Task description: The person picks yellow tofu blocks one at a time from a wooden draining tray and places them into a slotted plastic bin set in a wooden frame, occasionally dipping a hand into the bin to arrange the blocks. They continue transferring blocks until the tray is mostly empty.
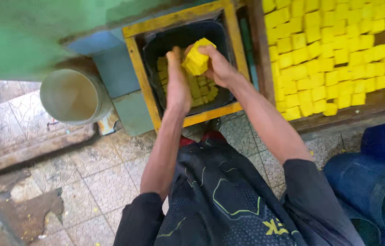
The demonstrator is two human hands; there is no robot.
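Both hands meet over the black tub (pixel 156 50), which sits inside a yellow wooden frame (pixel 138 68). The right hand (pixel 220 66) has its fingers wrapped around a stack of yellow blocks (pixel 197 58), held just above the tub. The left hand (pixel 177 82) touches the stack's side, fingers straight and close together. More yellow blocks (pixel 204 89) lie in the tub (loosely piled). Right of the tub, rows of blocks (pixel 329 50) cover a board; left of it stands a grey bucket (pixel 71 95).
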